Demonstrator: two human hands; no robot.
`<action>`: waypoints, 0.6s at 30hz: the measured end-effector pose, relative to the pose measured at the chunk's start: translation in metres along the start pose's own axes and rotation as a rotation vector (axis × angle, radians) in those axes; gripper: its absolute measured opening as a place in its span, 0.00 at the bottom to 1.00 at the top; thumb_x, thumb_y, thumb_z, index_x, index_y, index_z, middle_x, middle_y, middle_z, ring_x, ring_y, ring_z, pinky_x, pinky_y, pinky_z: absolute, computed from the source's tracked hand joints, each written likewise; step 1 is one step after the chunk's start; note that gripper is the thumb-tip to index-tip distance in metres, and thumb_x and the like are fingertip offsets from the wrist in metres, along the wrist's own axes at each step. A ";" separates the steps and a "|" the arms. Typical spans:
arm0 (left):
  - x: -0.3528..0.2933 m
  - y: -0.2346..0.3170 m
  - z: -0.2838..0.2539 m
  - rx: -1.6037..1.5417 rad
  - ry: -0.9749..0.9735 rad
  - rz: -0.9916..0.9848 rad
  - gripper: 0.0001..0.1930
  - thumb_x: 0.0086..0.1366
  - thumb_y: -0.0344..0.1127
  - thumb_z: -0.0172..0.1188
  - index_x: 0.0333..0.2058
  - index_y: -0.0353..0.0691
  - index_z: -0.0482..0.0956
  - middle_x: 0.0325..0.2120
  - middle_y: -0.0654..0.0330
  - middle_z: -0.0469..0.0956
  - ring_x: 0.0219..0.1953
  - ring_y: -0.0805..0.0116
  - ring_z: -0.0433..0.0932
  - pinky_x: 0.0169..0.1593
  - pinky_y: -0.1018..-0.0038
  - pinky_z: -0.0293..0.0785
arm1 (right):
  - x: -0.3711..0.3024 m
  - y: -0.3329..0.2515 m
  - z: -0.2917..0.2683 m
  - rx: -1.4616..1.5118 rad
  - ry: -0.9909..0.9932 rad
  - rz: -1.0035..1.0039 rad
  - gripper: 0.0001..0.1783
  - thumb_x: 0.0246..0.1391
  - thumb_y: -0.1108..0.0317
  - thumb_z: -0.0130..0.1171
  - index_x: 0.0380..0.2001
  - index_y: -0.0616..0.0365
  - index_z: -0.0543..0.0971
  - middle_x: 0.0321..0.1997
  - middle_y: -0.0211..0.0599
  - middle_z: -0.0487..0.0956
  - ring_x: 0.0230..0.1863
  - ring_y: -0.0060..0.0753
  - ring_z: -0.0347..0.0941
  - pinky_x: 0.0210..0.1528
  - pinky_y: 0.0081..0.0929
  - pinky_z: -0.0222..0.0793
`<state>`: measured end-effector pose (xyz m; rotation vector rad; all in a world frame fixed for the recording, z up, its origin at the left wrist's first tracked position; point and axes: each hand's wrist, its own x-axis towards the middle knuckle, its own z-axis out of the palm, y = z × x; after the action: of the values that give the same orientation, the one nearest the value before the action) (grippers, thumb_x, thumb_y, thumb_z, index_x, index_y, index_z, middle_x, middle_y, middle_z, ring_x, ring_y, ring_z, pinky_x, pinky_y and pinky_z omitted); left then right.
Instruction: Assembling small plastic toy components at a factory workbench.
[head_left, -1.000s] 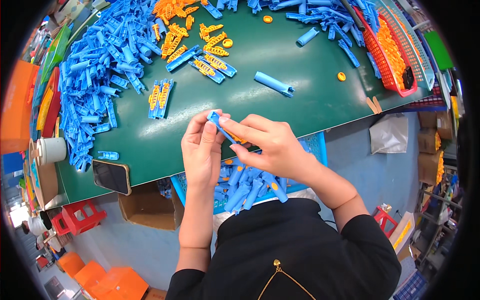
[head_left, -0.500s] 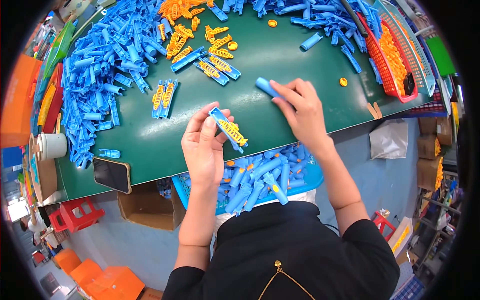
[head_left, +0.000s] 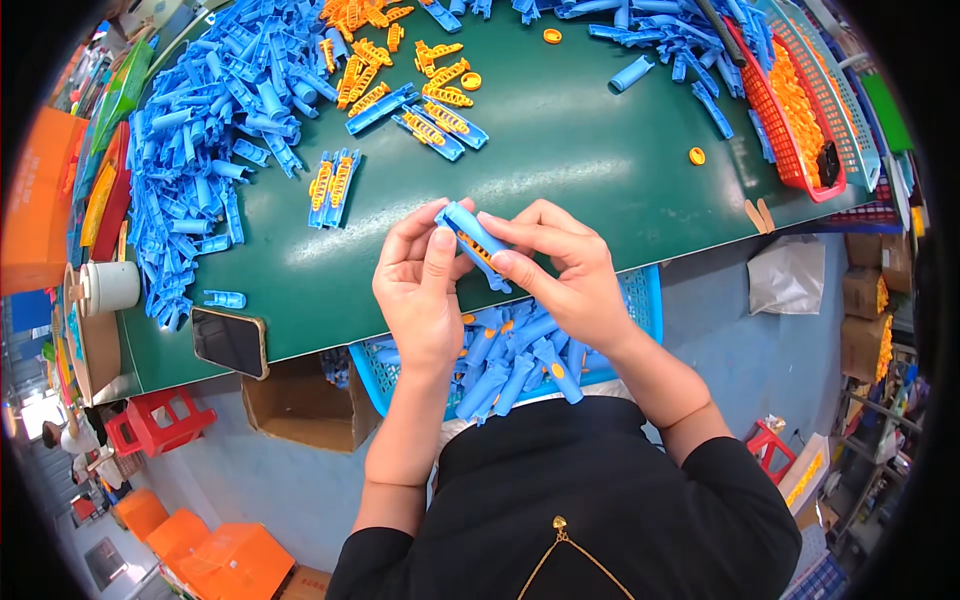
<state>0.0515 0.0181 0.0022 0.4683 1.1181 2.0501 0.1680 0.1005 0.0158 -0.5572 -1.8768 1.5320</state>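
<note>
Over the table's near edge my left hand is closed on a blue plastic half-shell with an orange ribbed insert in it. My right hand pinches a second blue half-shell, which lies lengthwise over the first, partly covering the insert. Whether the two shells are fully seated cannot be seen. Below the hands, a light-blue basket holds many blue tubes, some with orange ends or spots. Farther left, two open shells with orange inserts lie side by side.
A big heap of blue half-shells covers the green table's left side. Orange inserts and more filled shells lie behind. A red basket of orange parts stands right; a phone lies at the front left edge.
My right hand has come left and toward me with its blue half-shell, laying it over the insert-filled shell in my left hand. The left hand has shifted slightly right.
</note>
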 end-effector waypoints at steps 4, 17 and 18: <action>-0.002 -0.002 -0.002 0.019 0.008 0.001 0.14 0.62 0.28 0.55 0.46 0.31 0.69 0.41 0.47 0.75 0.41 0.68 0.77 0.40 0.74 0.78 | -0.002 0.001 0.003 -0.004 0.012 -0.009 0.17 0.48 0.77 0.58 0.45 0.62 0.78 0.28 0.31 0.71 0.31 0.20 0.66 0.31 0.16 0.61; 0.002 -0.005 -0.012 -0.176 -0.073 -0.058 0.14 0.59 0.32 0.60 0.42 0.34 0.70 0.37 0.57 0.74 0.39 0.71 0.74 0.46 0.75 0.70 | -0.002 -0.005 -0.003 -0.226 0.058 -0.169 0.16 0.38 0.73 0.67 0.34 0.64 0.79 0.34 0.42 0.78 0.33 0.31 0.74 0.34 0.22 0.67; 0.000 -0.006 -0.011 -0.176 -0.073 -0.060 0.14 0.59 0.32 0.60 0.42 0.34 0.70 0.37 0.57 0.74 0.39 0.71 0.74 0.46 0.75 0.70 | -0.003 -0.004 -0.004 -0.227 0.059 -0.167 0.16 0.38 0.73 0.67 0.34 0.64 0.79 0.34 0.42 0.78 0.33 0.31 0.74 0.34 0.22 0.67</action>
<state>0.0478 0.0139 -0.0088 0.4133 0.8892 2.0407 0.1732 0.1001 0.0194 -0.5245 -2.0105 1.1929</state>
